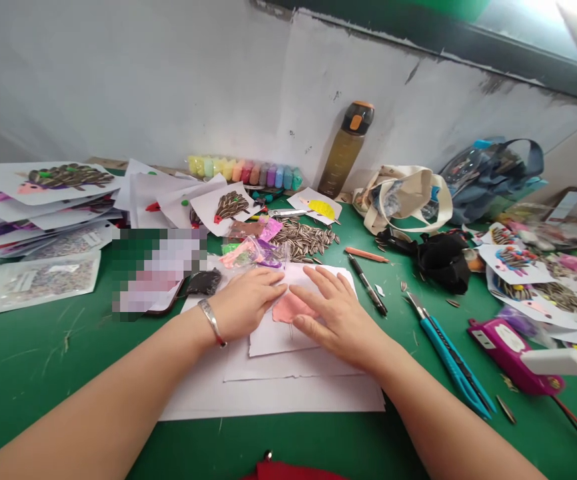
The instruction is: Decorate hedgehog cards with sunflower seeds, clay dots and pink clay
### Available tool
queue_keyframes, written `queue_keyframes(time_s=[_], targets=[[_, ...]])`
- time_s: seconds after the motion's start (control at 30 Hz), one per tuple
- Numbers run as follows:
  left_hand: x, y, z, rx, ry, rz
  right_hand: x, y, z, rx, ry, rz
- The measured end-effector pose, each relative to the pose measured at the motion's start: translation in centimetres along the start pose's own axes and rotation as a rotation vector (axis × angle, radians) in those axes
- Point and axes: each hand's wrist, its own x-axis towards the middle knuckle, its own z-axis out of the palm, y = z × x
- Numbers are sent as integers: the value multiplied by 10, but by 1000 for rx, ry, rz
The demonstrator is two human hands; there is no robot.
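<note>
A flat patch of salmon-pink clay (288, 309) lies on a small white sheet (268, 343), which rests on larger white paper (208, 400). My right hand (336, 317) is spread over the sheet, its fingertips at the clay's right side and partly covering it. From the left, my left hand (243, 300) reaches in with fingers stretched out close to the clay's upper left edge. Whether either hand presses on the clay I cannot tell. Faint pencil lines show below the patch. Neither hand grasps anything.
Behind the paper are clay bags (248, 253) and a sunflower-seed pile (303, 240). A black pen (367, 283) and blue utility knife (448, 357) lie rightward, near a magenta glue-gun-like device (513, 353). A bottle (346, 150) stands behind; seed pictures (58, 183) are stacked left.
</note>
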Motion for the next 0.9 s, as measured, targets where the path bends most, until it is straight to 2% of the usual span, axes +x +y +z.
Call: queue_keyframes(time_s=[0.2,0.37,0.53,0.73,0.9], targets=[[0,2,-2,2,-11,11,1,-1,3,-25,-43,-20],[0,2,-2,11,-18,-13,-2,6,-2,-8,27,31],[1,1,-2,-2,-49,-28,-2,9,-2,-39,-35,22],[0,1,0,-6,-38,-32,-3,7,-4,-38,13,41],[0,1,0,-8,-34,-37,-1,5,-3,-54,-39,43]])
